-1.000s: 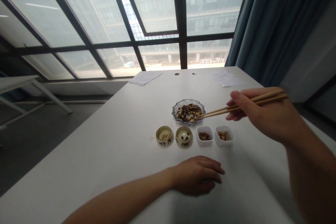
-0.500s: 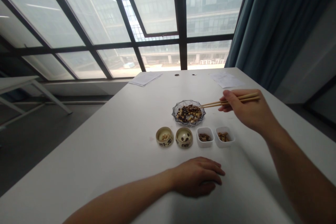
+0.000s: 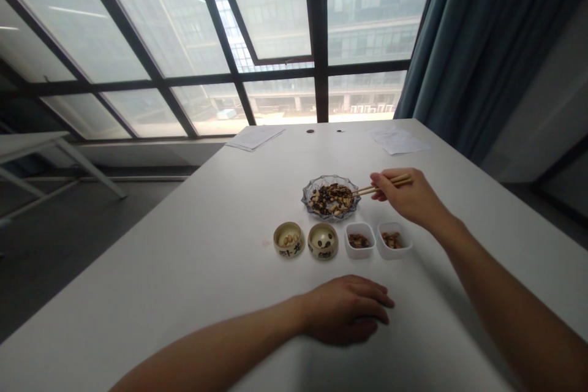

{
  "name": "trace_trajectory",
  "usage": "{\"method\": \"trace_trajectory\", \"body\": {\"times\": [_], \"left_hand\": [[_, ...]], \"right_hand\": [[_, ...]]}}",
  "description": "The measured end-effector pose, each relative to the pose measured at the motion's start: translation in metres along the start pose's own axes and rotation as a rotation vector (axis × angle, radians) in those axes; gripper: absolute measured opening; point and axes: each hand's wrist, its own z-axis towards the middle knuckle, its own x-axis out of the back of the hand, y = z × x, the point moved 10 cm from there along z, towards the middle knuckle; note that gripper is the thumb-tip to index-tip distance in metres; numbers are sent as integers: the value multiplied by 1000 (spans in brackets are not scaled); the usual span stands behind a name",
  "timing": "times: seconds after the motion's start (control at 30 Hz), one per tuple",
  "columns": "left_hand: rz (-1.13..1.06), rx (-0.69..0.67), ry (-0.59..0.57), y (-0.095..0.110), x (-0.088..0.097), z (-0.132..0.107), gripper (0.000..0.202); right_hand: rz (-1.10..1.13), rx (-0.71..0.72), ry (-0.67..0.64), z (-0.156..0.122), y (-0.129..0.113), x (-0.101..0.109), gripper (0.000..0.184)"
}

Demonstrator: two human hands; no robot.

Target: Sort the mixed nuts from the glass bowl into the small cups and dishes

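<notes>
Chopsticks [image 3: 383, 186] of pale wood sit in the right hand [image 3: 408, 196], which pinches them in a narrow grip, and their tips reach over the right edge of a cut-glass dish [image 3: 331, 179]. The tips are too small in this view, so I cannot tell if they hold a piece. The dish is full with a mix of dark and tan nuts [image 3: 328, 199], and the pieces under the top layer are hidden.

In front of the dish stand four small containers in a row. The first painted ceramic bowl [image 3: 288, 251] has a few pale nuts, and the second painted bowl [image 3: 323, 252] has a few dark pieces. Two white square cups [image 3: 359, 252] [image 3: 394, 252] both hold some brown pieces, hard to make out.

The left hand [image 3: 346, 309] lies on the white table [image 3: 184, 257] near these containers, with fingers lightly curved, holding nothing. Its palm is hidden. Two paper sheets [image 3: 255, 137] [image 3: 397, 141] lie at the far end.
</notes>
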Motion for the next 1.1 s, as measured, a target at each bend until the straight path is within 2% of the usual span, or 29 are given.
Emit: {"method": "trace_trajectory", "body": {"times": [0.33, 0.63, 0.77, 1.0, 1.1], "left_hand": [[27, -28, 13, 6, 3, 1, 25], [38, -33, 23, 5, 2, 0, 25], [38, -29, 20, 3, 2, 0, 25], [28, -27, 20, 2, 1, 0, 24], [28, -27, 15, 3, 2, 0, 24]], "right_hand": [[32, -5, 20, 8, 27, -13, 45], [15, 5, 91, 8, 25, -6, 46], [36, 9, 114, 3, 9, 7, 45], [44, -20, 87, -30, -47, 43, 40], [-5, -27, 3, -45, -65, 44, 40]]}}
